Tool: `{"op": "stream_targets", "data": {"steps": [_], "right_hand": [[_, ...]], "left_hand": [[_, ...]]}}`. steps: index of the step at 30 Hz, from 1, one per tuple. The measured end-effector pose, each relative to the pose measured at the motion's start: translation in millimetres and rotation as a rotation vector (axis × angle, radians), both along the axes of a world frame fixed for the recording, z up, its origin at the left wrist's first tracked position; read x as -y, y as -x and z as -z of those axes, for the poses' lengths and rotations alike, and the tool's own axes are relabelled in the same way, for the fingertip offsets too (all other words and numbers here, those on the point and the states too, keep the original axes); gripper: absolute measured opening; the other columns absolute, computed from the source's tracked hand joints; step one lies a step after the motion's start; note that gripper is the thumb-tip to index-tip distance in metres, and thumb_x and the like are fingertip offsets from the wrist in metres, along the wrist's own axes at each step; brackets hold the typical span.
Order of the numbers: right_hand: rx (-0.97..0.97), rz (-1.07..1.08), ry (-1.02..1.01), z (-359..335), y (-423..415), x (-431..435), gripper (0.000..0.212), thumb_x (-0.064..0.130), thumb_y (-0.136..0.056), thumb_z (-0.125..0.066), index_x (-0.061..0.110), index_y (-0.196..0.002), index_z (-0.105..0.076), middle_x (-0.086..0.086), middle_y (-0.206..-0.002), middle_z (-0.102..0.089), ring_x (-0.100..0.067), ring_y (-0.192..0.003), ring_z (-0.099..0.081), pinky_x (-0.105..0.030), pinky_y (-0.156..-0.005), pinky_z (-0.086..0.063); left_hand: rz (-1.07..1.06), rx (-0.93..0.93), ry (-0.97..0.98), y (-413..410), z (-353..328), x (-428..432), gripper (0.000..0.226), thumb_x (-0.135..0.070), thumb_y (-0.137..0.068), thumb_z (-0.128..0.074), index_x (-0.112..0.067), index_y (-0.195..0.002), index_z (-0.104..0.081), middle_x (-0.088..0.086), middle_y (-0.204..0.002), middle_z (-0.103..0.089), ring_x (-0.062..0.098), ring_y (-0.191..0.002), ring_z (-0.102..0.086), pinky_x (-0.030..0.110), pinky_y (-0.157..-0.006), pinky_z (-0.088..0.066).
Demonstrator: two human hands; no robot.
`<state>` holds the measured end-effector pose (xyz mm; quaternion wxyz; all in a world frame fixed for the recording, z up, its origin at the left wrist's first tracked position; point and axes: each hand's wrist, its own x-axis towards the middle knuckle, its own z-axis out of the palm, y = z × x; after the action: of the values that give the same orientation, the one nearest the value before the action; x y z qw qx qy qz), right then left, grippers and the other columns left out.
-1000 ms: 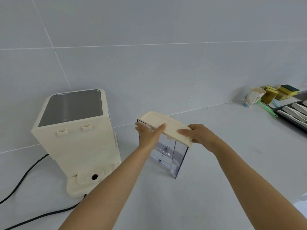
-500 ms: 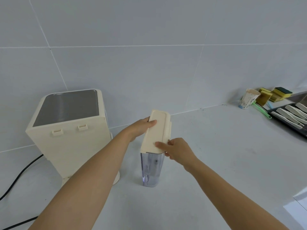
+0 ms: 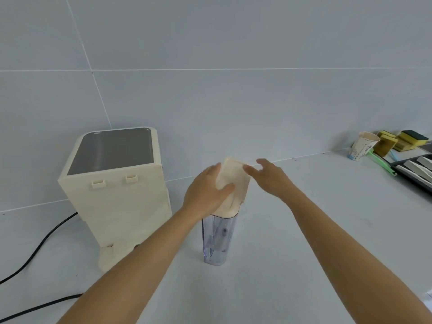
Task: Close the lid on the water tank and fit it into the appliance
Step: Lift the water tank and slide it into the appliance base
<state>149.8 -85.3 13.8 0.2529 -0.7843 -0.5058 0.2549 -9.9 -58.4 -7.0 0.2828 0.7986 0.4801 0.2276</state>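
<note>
A clear plastic water tank [image 3: 218,239] stands upright on the white counter, narrow end toward me. Its cream lid [image 3: 236,181] sits on top of it. My left hand [image 3: 207,190] lies over the lid's left side, thumb across the top, gripping it. Just right of the lid hovers my right hand [image 3: 271,177], fingers spread, fingertips at the lid's far right corner. The cream appliance [image 3: 117,195], with a grey metal top, stands to the left, its back with two small clips facing me.
Black power cables [image 3: 44,242] run from the appliance across the counter at lower left. At the far right stand a paper cup [image 3: 361,146], yellow sponges [image 3: 406,139], a green-handled tool [image 3: 382,163] and a dark tray [image 3: 415,169]. A tiled wall rises behind.
The tank has been turned narrow end toward me. My left hand moved onto the lid's top; my right hand came off the lid's near end and opened beside it.
</note>
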Motion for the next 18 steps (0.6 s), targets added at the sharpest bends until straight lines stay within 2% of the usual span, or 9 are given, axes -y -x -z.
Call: {"op": "stream_targets", "data": {"steps": [2, 4, 6, 8, 10, 12, 15, 18], "right_hand": [[-0.077, -0.064, -0.024, 0, 0, -16, 0.068, 0.047, -0.087, -0.042, 0.014, -0.143, -0.019, -0.012, -0.148, -0.033, -0.027, -0.135, -0.031, -0.036, -0.108, -0.026], [-0.141, -0.101, -0.025, 3, 1, -31, 0.069, 0.046, -0.087, -0.045, 0.017, -0.143, -0.018, -0.010, -0.151, -0.027, -0.027, -0.137, -0.030, -0.038, -0.111, -0.026], [-0.178, -0.121, 0.001, 6, 3, -43, 0.068, 0.045, -0.086, -0.046, 0.018, -0.142, -0.021, -0.010, -0.151, -0.028, -0.026, -0.136, -0.030, -0.038, -0.110, -0.027], [-0.197, -0.152, 0.035, 9, 5, -52, 0.064, 0.043, -0.086, -0.048, 0.017, -0.140, -0.026, -0.009, -0.148, -0.033, -0.026, -0.134, -0.033, -0.037, -0.107, -0.029], [-0.195, -0.166, 0.041, 11, 6, -56, 0.057, 0.040, -0.085, -0.051, 0.019, -0.136, -0.035, -0.009, -0.144, -0.038, -0.026, -0.129, -0.039, -0.037, -0.104, -0.033], [-0.176, -0.167, 0.024, 11, 5, -59, 0.049, 0.036, -0.085, -0.053, 0.019, -0.130, -0.044, -0.008, -0.139, -0.045, -0.025, -0.123, -0.044, -0.035, -0.098, -0.038], [-0.112, -0.193, 0.008, 12, 2, -58, 0.045, 0.034, -0.086, -0.052, 0.019, -0.128, -0.046, -0.009, -0.136, -0.047, -0.025, -0.122, -0.045, -0.033, -0.094, -0.037], [-0.106, -0.187, -0.010, 15, 1, -54, 0.044, 0.035, -0.086, -0.051, 0.019, -0.127, -0.047, -0.009, -0.136, -0.048, -0.026, -0.122, -0.045, -0.032, -0.093, -0.037]], "left_hand": [[0.065, -0.091, -0.139, -1, 6, 22, 0.065, -0.044, -0.085, -0.048, -0.014, -0.140, -0.029, 0.004, -0.149, -0.033, 0.017, -0.137, -0.029, 0.030, -0.109, -0.025], [0.104, -0.138, -0.272, -2, 13, 40, 0.068, -0.053, -0.077, -0.041, -0.011, -0.130, -0.045, 0.007, -0.138, -0.050, 0.019, -0.128, -0.044, 0.029, -0.102, -0.037], [0.107, -0.183, -0.458, -2, 21, 46, 0.059, -0.052, -0.070, -0.040, -0.011, -0.106, -0.064, 0.002, -0.110, -0.070, 0.015, -0.102, -0.065, 0.023, -0.081, -0.052], [0.121, -0.222, -0.557, -1, 32, 43, 0.044, -0.048, -0.067, -0.053, -0.014, -0.090, -0.069, -0.003, -0.091, -0.075, 0.012, -0.086, -0.070, 0.021, -0.070, -0.055], [0.136, -0.254, -0.599, 0, 40, 39, 0.043, -0.040, -0.057, -0.075, -0.012, -0.091, -0.070, -0.001, -0.091, -0.075, 0.014, -0.086, -0.070, 0.023, -0.071, -0.056], [0.139, -0.289, -0.598, 2, 44, 37, 0.047, -0.035, -0.053, -0.081, -0.011, -0.093, -0.070, 0.001, -0.093, -0.076, 0.015, -0.089, -0.070, 0.025, -0.073, -0.056], [0.143, -0.288, -0.641, 4, 47, 35, 0.043, -0.033, -0.059, -0.076, -0.010, -0.095, -0.070, 0.002, -0.096, -0.076, 0.016, -0.091, -0.070, 0.028, -0.075, -0.056], [0.155, -0.258, -0.645, 9, 45, 33, 0.038, -0.033, -0.066, -0.061, -0.010, -0.095, -0.071, 0.002, -0.097, -0.076, 0.015, -0.092, -0.070, 0.028, -0.075, -0.056]]}}
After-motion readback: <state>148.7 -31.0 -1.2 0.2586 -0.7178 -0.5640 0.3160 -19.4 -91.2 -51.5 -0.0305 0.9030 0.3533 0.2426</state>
